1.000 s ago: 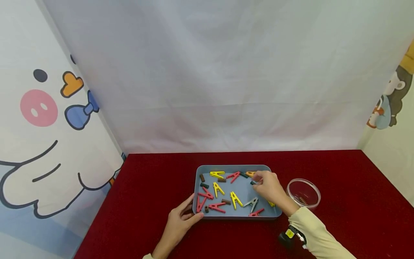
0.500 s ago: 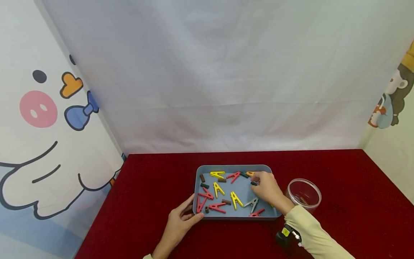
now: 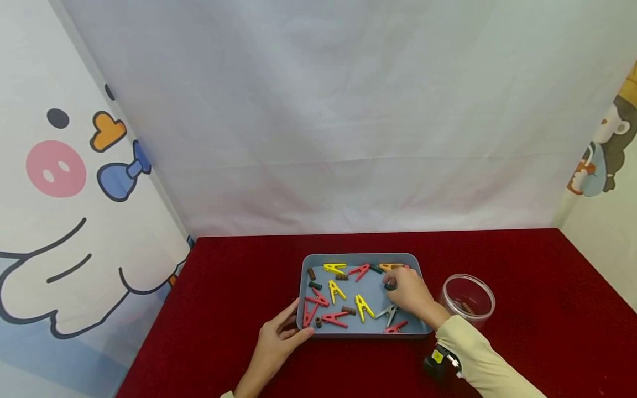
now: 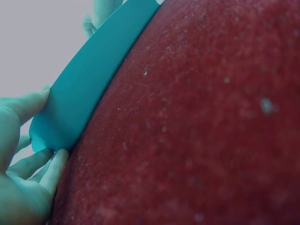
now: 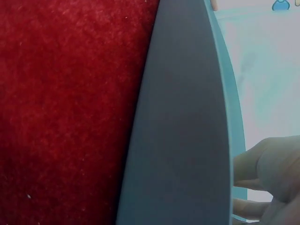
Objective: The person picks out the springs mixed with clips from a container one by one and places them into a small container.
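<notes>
My left hand (image 3: 276, 340) grips the near left corner of a blue-grey tray (image 3: 358, 334), thumb at the rim. In the left wrist view its fingers (image 4: 55, 166) press low against the tray's outer wall. Over the tray's right part, my right hand (image 3: 412, 290) pinches a dark green coil spring (image 3: 390, 287) low among the clips. The right wrist view shows its curled fingers (image 5: 248, 166) beyond the tray wall (image 5: 183, 112), with the fingertips hidden. In the tray lie yellow clips (image 3: 336, 290), red clips (image 3: 334, 319), a grey clip (image 3: 387, 314) and an orange clip (image 3: 390, 266).
Several brown springs (image 3: 348, 310) and other dark green springs (image 3: 315, 285) lie loose in the tray. A round clear plastic container (image 3: 468, 277) with a brown spring (image 3: 466, 308) inside stands right of the tray on the red tablecloth (image 3: 239, 287). A white curtain hangs behind.
My right hand has shifted slightly toward me and left, and the dark green spring has moved a little nearer with it. The left hand and the tray stay in place.
</notes>
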The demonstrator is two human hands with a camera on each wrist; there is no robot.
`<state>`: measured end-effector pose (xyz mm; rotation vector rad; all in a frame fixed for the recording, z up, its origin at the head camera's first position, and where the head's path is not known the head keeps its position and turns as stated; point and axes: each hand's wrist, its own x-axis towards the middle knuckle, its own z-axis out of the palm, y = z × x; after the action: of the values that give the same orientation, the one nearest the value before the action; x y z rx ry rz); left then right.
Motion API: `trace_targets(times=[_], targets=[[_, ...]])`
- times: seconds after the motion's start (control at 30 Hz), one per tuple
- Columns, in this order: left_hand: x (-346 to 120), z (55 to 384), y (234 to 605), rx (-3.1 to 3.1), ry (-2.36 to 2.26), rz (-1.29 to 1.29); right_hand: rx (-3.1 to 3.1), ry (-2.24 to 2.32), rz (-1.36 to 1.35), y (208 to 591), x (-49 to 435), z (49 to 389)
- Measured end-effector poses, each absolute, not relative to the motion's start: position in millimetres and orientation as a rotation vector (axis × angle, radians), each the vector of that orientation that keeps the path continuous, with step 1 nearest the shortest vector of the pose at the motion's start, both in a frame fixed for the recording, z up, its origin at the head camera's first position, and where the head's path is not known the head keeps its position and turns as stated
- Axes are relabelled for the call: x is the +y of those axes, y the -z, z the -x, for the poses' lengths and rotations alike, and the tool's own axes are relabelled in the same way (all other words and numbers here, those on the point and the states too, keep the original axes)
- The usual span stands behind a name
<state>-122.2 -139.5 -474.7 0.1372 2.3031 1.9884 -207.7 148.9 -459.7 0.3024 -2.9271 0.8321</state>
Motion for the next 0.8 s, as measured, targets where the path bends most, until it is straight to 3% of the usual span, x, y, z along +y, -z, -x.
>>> trace_targets(times=[0.8], targets=[[-140.3,122.5,475.0,2.301,-1.987,-0.145,-2.964,-0.858,-0.436,459.1,146.6,210.4]])
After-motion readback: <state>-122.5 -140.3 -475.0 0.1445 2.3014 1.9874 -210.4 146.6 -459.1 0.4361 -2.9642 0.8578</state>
